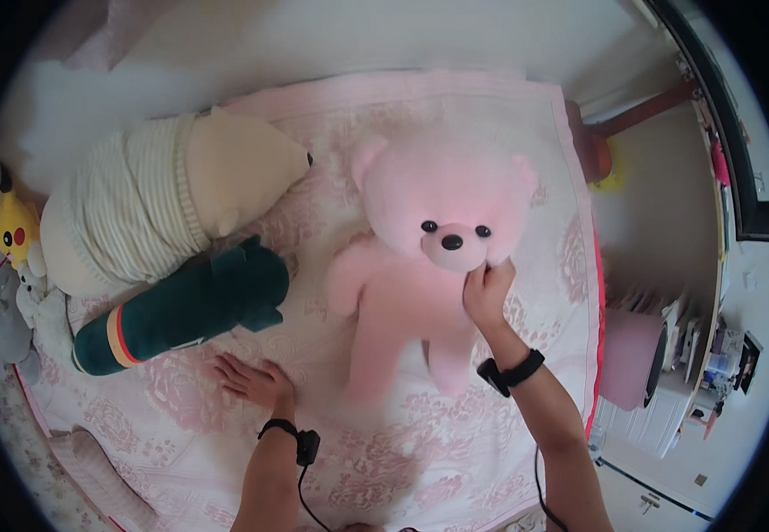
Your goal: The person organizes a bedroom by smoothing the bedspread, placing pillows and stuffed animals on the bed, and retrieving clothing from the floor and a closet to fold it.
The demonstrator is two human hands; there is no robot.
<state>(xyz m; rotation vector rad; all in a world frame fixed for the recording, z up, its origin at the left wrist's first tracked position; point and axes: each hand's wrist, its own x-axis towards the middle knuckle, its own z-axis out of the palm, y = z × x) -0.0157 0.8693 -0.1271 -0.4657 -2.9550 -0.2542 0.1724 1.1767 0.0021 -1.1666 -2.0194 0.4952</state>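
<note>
A pink plush teddy bear lies face up on a pink and white floral bedspread, its head towards the far side. My right hand grips it just below the head, on the right side, and the bear's arm there is hidden. Flat on the bedspread, fingers spread, rests my left hand, holding nothing. Closest to that hand is a dark green plush bolster with an orange and red band. Beyond the bolster lies a big cream plush animal in a white knitted cover.
Smaller plush toys, a yellow one and a white one, crowd the left edge. A pillow lies at lower left. Right of the bed stand a wooden post, a pink round container and shelves with books. Cables run from both wristbands.
</note>
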